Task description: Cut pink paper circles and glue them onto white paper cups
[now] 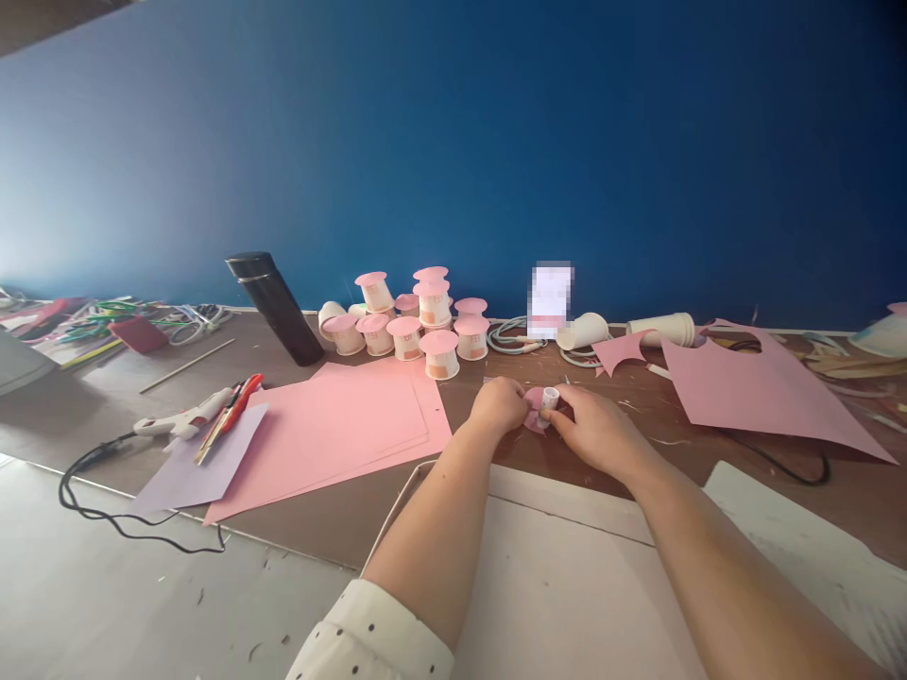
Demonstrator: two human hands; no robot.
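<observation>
My left hand (502, 406) is closed, its fingertips pinching the edge of a small pink paper disc (536, 421). A short white paper tube (550, 398) stands against the disc, and my right hand (593, 427) grips it between thumb and fingers. Part of the disc is hidden behind the tube and my fingers. Beyond my hands, several white paper cups (440, 363) stand upside down with pink paper discs on top, some of them stacked.
Pink paper sheets (340, 425) lie to the left, with a glue gun (185, 414) and a red utility knife (231, 416) beside them. A black flask (276, 307) leans behind. Cut pink paper (751, 387) and loose cups (662, 330) lie right.
</observation>
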